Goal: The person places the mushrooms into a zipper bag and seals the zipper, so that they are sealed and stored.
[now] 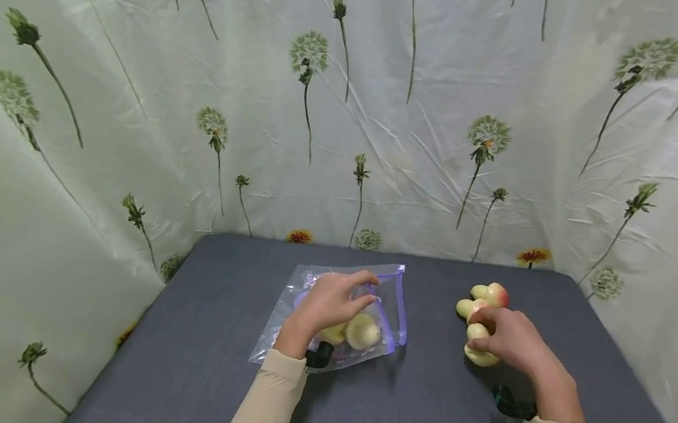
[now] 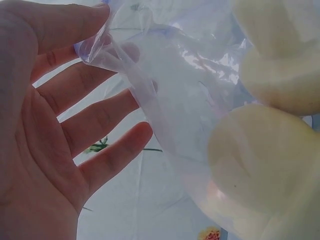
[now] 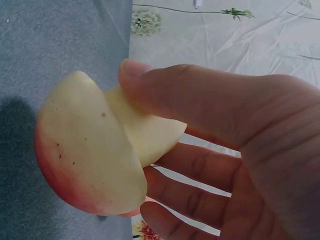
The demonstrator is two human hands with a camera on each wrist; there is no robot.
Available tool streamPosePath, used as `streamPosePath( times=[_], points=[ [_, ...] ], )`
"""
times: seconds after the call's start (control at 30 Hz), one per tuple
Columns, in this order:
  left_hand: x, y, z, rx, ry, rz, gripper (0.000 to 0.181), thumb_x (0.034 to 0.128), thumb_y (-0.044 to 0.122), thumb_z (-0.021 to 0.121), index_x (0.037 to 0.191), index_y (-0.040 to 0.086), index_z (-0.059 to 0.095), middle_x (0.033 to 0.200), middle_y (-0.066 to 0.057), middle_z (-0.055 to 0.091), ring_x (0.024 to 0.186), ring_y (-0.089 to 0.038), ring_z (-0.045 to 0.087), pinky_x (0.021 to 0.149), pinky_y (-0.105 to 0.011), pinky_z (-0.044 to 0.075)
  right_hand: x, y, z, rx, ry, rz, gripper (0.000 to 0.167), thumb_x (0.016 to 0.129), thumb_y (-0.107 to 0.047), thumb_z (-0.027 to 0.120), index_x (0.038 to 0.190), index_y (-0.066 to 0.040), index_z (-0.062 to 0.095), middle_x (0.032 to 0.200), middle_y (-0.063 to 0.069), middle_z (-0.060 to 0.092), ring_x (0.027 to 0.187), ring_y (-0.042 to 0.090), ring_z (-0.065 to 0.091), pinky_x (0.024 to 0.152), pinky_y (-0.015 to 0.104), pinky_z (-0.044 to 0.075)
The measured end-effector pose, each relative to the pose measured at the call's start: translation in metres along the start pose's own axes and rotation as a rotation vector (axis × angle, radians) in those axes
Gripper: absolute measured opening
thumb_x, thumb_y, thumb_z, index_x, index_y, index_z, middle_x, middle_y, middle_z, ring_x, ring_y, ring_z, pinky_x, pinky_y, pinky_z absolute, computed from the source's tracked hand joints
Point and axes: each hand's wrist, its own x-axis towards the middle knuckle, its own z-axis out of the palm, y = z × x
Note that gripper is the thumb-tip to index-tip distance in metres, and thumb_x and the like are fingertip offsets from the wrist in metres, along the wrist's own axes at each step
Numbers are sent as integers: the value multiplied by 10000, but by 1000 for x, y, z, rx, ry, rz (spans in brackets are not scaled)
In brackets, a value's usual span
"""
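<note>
My left hand (image 1: 330, 302) is above a clear zip bag (image 1: 275, 327) with a purple strip. In the left wrist view, thumb and fingertips of the left hand (image 2: 55, 130) pinch the edge of the bag (image 2: 175, 120), other fingers spread behind the film. Pale yellow rounded pieces (image 2: 260, 155) show inside it. To the right, my right hand (image 1: 519, 338) holds a mushroom-shaped piece (image 1: 481, 357). The right wrist view shows the right hand (image 3: 215, 125) gripping the narrow stem of this piece (image 3: 90, 150), whose wide cap is cream with a red side.
Two more cream-and-red pieces, one farther back (image 1: 497, 296) and one nearer (image 1: 477, 310), lie just beyond the right hand. The dark grey table (image 1: 186, 379) ends at a pale curtain (image 1: 253, 80) printed with flowers, behind and along its sides.
</note>
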Motion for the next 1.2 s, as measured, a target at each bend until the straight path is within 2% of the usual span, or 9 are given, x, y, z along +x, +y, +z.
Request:
streamPosePath(
  times=[0.33,0.6,0.83,1.2],
  points=[
    [-1,-1,0,-15,15,6,296,1008,345,640,1248,176,675,569,59,466,448,-54,235,488,-254,269,6,-14,-7,29,35,1,334,761,-223,857,1041,-98,727,856,-44,667,759,179,569,688,387,458],
    [-2,-1,1,-13,18,8,304,1005,356,641,1245,173,675,551,29,469,440,-49,221,481,-249,263,12,-23,-8,66,48,-5,360,810,-217,828,1117,-63,721,932,5,696,794,178,609,675,374,476],
    [-1,-2,2,-17,13,7,292,1007,356,637,1238,181,676,559,33,482,439,-44,217,477,-241,263,15,-29,-9,117,83,-31,318,786,-122,803,1087,-42,735,939,49,693,822,221,643,676,374,499],
    [0,-1,0,-9,15,8,301,1002,340,650,1243,163,680,574,60,472,444,-36,211,482,-254,271,20,-33,-4,136,111,-40,297,761,-84,790,1050,-41,735,916,35,668,800,201,645,676,365,502]
  ],
)
